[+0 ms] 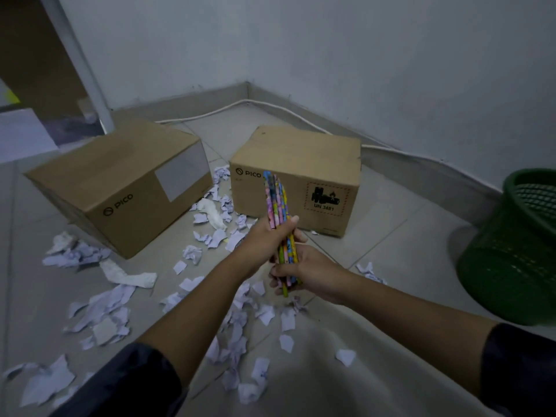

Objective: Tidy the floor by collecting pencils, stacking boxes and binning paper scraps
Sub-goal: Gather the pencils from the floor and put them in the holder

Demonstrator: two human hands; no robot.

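Two cardboard boxes: left box (pixel 120 188) and right box (pixel 296 179), apart on tiled floor (pixel 391 236), unstacked. Green bin (pixel 514 251), far right. Paper scraps (pixel 102 311), scattered between and before boxes. Pencils (pixel 278 206), bundled upright; left hand (pixel 267 239) grips middle, right hand (pixel 304 272) grips lower ends.

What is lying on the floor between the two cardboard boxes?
In the head view, paper scraps lie between the left box and right box.
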